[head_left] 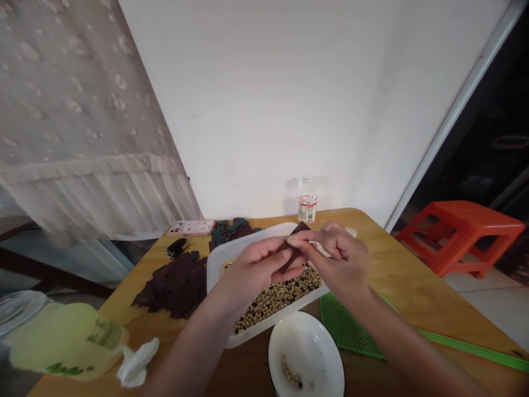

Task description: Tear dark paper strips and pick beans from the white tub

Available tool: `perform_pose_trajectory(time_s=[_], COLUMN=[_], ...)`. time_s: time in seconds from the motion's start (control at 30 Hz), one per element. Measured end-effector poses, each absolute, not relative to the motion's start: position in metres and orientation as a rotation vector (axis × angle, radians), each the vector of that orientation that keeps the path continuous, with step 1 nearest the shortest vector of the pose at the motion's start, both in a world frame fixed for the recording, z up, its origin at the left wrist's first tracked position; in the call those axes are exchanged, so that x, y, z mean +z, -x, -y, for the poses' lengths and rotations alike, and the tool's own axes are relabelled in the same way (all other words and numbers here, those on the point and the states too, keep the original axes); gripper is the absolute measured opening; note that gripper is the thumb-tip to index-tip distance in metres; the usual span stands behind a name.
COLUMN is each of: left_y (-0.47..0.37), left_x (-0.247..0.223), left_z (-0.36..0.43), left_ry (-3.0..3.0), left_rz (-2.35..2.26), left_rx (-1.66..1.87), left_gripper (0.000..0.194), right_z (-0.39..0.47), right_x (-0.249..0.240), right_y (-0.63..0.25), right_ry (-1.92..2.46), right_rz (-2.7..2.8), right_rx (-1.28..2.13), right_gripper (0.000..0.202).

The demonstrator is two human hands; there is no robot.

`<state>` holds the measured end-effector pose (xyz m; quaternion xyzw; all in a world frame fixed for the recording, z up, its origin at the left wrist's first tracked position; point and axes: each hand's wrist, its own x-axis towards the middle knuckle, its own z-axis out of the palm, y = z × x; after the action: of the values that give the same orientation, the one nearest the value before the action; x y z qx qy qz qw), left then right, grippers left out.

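My left hand [258, 259] grips a small dark brown square piece [301, 227], thin like cloth or paper, between thumb and fingers. Pinched fingers of my right hand [345, 255] press on the same piece from the other side. Whether something small lies between those fingertips is hidden. Both hands are above a white plastic tray [217, 270] that holds many small round beads [281, 300], tan and dark. In front of it stands a white bowl [316, 342] with several tan beads and a black one at its bottom.
Left of the tray lies a pile of dark brown pieces [171, 286], with dark green ones [227, 231] behind. A phone [192, 227], black key fob [177, 247], large yellowish jar [66, 336], crumpled tissue [138, 361], clear bottle [307, 207] and green fly swatter [351, 328] share the wooden table [421, 286].
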<state>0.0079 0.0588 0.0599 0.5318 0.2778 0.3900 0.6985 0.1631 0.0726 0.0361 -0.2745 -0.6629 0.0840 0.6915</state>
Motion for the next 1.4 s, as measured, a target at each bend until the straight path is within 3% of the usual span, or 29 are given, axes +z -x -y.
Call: perform_pose_trajectory(time_s=[0.37,0.97,1.2,1.4], left_y=[-0.007,-0.007,-0.007,-0.005], left_x=[0.065,0.069,0.077,0.073], left_z=[-0.056,-0.052,-0.051,-0.055], left_ry=[-1.057,-1.051,-1.036,-1.080], left_rz=[-0.564,-0.590,-0.683,-0.666], left_rx=[0.902,0.957,0.950,0.912], left_gripper=[0.024,0.023,0.027,0.026], right_z=[-0.074,-0.074,-0.088,-0.078], right_x=[0.039,0.041,0.046,0.054], right_y=[-0.168,-0.170,-0.186,-0.182], right_ry=[0.593,0.528,0.677,0.633], right_rz=[1.493,1.520,1.137,1.519], right_rx=[0.019,0.034,0.189,0.134], right_gripper=[0.052,0.053,0.051,0.049])
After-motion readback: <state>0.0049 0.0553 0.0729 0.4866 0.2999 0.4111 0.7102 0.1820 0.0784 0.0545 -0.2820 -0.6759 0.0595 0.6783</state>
